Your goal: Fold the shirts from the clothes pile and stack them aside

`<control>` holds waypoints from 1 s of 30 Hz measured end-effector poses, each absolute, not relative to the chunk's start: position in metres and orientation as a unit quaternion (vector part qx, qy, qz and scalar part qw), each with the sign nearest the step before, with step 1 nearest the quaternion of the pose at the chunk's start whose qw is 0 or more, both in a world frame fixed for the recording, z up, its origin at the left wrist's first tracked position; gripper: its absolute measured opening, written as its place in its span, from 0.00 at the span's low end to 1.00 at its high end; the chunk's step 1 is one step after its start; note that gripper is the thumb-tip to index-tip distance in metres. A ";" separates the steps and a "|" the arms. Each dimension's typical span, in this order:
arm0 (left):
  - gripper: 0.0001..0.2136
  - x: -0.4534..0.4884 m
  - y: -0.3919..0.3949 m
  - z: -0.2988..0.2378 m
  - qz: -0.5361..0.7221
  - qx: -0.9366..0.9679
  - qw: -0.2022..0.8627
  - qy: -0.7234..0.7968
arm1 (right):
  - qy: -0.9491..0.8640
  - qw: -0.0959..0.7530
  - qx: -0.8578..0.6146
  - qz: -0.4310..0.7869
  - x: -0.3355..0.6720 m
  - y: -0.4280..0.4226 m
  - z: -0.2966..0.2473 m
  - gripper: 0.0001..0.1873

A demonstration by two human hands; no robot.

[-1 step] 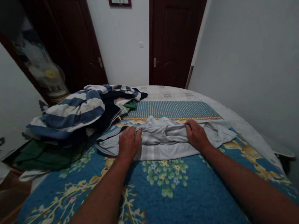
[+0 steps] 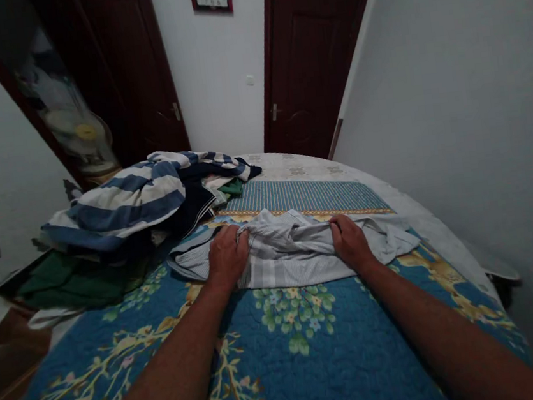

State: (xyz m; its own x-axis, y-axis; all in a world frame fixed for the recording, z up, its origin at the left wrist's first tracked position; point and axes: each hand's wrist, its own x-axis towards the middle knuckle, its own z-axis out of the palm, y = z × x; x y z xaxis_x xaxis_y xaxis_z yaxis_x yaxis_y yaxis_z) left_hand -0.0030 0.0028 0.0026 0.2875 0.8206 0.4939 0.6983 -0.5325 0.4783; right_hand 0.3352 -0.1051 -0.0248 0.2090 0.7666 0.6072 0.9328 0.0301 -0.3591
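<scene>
A pale grey striped shirt (image 2: 298,270) lies bunched lengthwise across the blue flowered cover (image 2: 342,358). What looks like its collar points away from me, near the middle. My left hand (image 2: 227,256) is closed on the shirt's left part, thumb and fingers pinching the cloth. Farther right, my right hand (image 2: 349,242) grips the same shirt, its fingers curled over a fold. Between my hands the cloth is gathered in creases, and its near edge lies flat on the cover. The fingertips of both hands are partly hidden in the fabric.
To the left rises a pile of clothes with a blue-and-white striped garment (image 2: 126,200) on top and a green cloth (image 2: 73,280) below. A white patterned cloth (image 2: 310,163) covers the far, rounded table end. A wall (image 2: 467,106) stands close on the right.
The view has shifted very slightly. Both hands keep their hold on the shirt, and the cloth lies almost the same.
</scene>
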 end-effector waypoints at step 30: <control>0.26 -0.088 -0.013 0.073 0.082 0.822 0.473 0.306 | -0.388 0.612 -0.574 0.382 0.366 -0.161 0.010 0.34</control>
State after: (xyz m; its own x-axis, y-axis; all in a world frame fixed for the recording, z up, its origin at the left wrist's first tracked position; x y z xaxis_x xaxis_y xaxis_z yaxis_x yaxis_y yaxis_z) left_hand -0.0883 -0.0131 0.0731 0.7994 0.5807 -0.1539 0.4247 -0.3651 0.8284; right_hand 0.3661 -0.1606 0.0096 0.4078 0.9123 0.0363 -0.0220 0.0496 -0.9985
